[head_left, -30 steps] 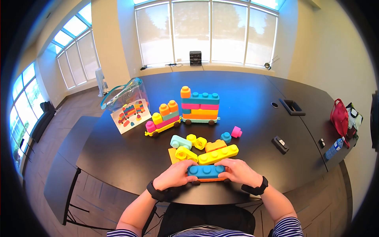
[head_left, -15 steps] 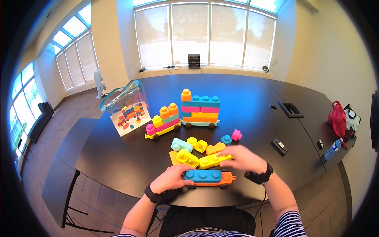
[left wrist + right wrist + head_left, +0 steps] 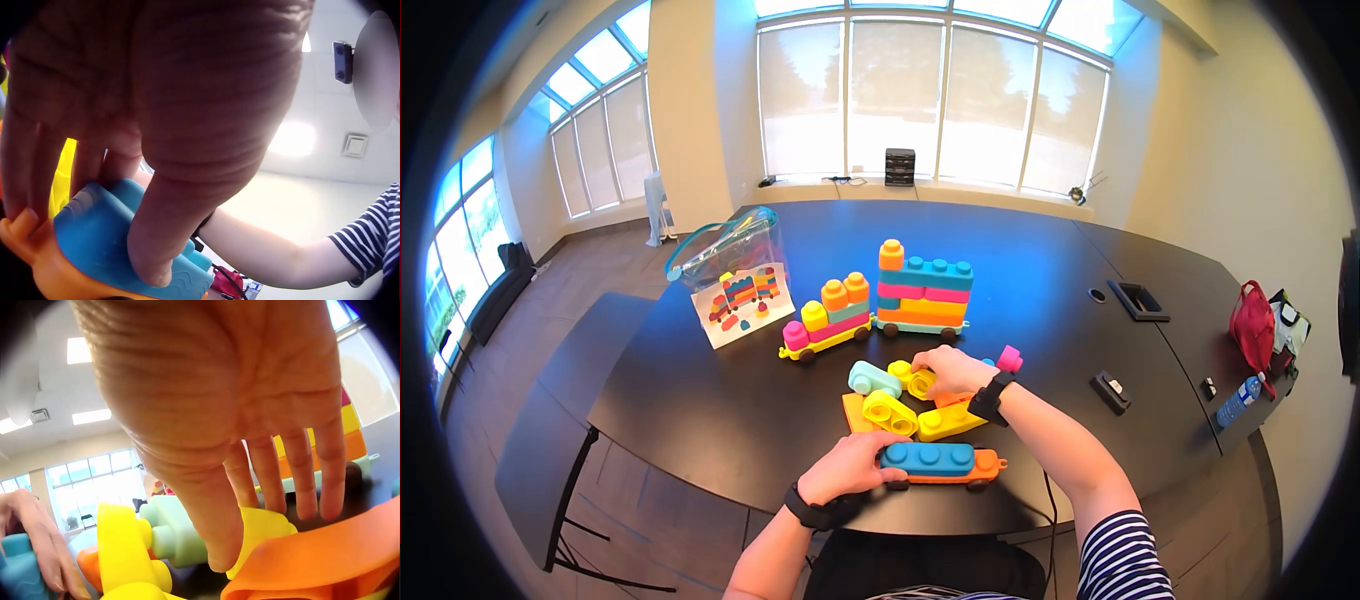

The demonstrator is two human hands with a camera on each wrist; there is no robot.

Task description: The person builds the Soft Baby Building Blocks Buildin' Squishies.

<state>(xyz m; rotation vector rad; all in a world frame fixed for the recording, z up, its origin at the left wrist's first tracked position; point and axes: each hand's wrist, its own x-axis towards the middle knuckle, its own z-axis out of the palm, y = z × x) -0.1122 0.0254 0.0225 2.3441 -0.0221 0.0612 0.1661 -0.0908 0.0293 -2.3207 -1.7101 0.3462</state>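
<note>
My left hand (image 3: 855,470) grips the left end of a long blue block (image 3: 927,459), which sits on an orange wheeled base (image 3: 988,465) near the table's front edge. In the left wrist view the thumb presses the side of the blue block (image 3: 94,219). Over the loose pieces, my right hand (image 3: 955,372) is at a small yellow block (image 3: 919,384). The right wrist view shows its fingers straight, with the thumb and fingers on either side of that yellow block (image 3: 262,528); whether they touch it, I cannot tell. An orange block (image 3: 325,550) lies close by.
Around the right hand lie a mint block (image 3: 873,379), a yellow block (image 3: 890,413), a long yellow block (image 3: 945,423) and a pink block (image 3: 1009,359). Behind stand two block-built wagons (image 3: 830,330) (image 3: 923,298), a picture card (image 3: 743,305) and a clear bag (image 3: 740,245).
My right hand has let go of the blue block's right side and moved back and left, past the long yellow block, to the small yellow one. The left hand still grips the blue block.
</note>
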